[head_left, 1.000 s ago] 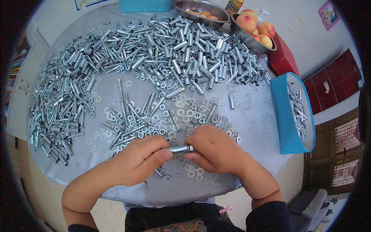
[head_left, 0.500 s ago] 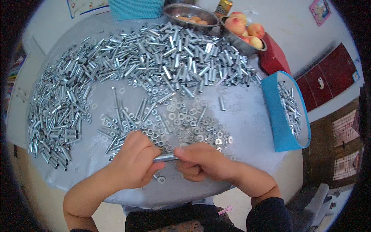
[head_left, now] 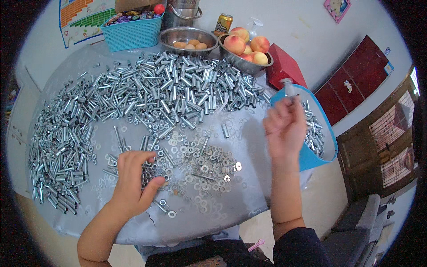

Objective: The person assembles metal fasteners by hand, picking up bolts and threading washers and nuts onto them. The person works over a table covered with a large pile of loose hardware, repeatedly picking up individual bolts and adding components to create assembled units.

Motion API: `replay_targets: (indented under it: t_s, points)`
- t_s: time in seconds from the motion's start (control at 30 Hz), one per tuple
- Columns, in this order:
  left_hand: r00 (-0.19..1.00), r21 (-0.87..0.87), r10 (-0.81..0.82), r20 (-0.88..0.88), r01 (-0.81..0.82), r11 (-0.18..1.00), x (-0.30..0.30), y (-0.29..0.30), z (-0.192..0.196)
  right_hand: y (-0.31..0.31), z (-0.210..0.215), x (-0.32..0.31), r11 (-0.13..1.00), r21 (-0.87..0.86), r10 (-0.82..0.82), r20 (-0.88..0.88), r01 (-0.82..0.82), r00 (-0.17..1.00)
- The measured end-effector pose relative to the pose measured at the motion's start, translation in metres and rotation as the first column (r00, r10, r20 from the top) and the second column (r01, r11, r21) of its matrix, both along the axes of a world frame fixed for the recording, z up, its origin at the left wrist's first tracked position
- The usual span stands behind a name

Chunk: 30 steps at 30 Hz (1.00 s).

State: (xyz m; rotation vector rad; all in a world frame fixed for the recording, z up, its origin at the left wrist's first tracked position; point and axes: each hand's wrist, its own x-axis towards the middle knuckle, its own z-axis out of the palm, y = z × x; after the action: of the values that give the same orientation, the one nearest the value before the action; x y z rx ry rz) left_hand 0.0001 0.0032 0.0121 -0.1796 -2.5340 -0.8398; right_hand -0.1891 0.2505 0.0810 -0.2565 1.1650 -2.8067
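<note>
My right hand (head_left: pixel 286 127) is raised at the near edge of the blue fabric bin (head_left: pixel 331 118), its fingers curled and slightly blurred. A silvery sleeve anchor bolt (head_left: pixel 289 87) sticks up from its fingertips, over the bin's rim. Thumb and fingers apart, my left hand (head_left: pixel 133 182) hovers by a cluster of hex nuts (head_left: pixel 153 171) with nothing visible in its grip. Flat washers (head_left: pixel 213 160) are spread to the right of the nuts. Several bolts (head_left: pixel 118 138) lie among the nuts. Inside the bin are many metal anchors (head_left: pixel 315 133).
A broad heap of metal sleeves (head_left: pixel 173 84) curves along the table's far and left sides. Behind it stand a turquoise basket (head_left: pixel 133 34), a steel bowl of eggs (head_left: pixel 189 46), a bowl of peaches (head_left: pixel 244 62), a can (head_left: pixel 223 24) and a red box (head_left: pixel 284 66).
My hands were close together at the table's front around a metal piece. The right has since moved up and right to the bin; the left has let go and opened over the nuts.
</note>
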Motion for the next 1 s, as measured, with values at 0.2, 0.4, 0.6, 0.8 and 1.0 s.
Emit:
replay_targets:
  t_s: [0.2, 0.4, 0.6, 0.8, 1.0]
  points:
    - [0.999, 0.017, -0.006, -0.033, 0.006, 1.000, -0.002, 0.004, 0.003, 0.034, -0.010, -0.044, 0.980, -0.126, 0.189, 0.365, -0.153, 0.912]
    - [0.995, -0.007, 0.058, -0.075, -0.059, 0.998, -0.002, -0.006, 0.001, -0.017, -0.051, 0.018, 0.804, 0.170, 0.466, 0.416, -0.570, 0.781]
    - [0.972, -0.086, 0.193, -0.131, -0.205, 0.975, -0.004, -0.035, 0.001, -0.053, -0.009, 0.063, 0.220, 0.976, 0.763, -0.169, -0.005, 0.624]
    - [0.993, -0.057, 0.108, 0.057, -0.104, 0.993, -0.006, -0.052, -0.001, -0.086, -0.060, 0.057, 0.300, 0.789, 0.845, -0.481, 0.536, 0.236]
    - [0.985, -0.052, 0.075, 0.156, -0.068, 0.996, 0.002, -0.056, 0.009, -0.084, -0.065, 0.061, 0.290, 0.800, 0.854, -0.464, 0.525, 0.236]
